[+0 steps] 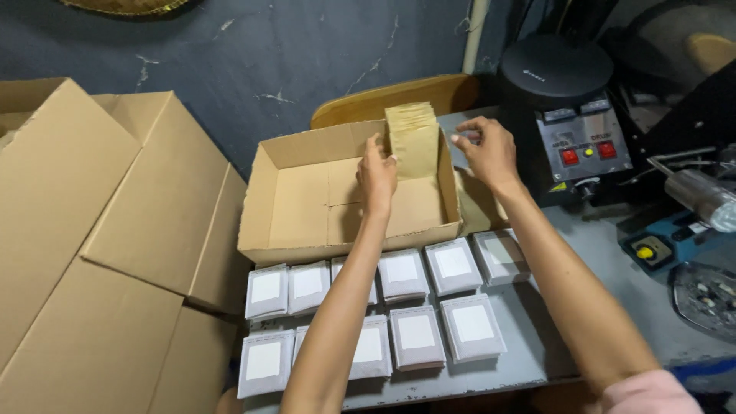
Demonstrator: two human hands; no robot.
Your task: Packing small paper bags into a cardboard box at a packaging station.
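Brown paper pouches [412, 138] stand upright at the open carton's [307, 201] two o'clock corner; left hand [377, 175] fingers press their side, right hand [487, 152] fingers spread just beyond; white-labelled packets [416, 337] line the desk [583, 253] at six o'clock

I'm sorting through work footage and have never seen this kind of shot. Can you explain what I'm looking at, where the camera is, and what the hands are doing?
The one picture comes from a camera worn on a person's head, looking down at their own bare arms. The left hand and right hand are at a stack of brown paper pouches standing upright in the far right corner of an open cardboard box. The left hand touches the stack's side; the right hand's grip on it is unclear. In front of the box, on a grey table, lie two rows of small grey packets with white labels. To the right stands a black machine with red switches; large flattened cartons lie to the left.
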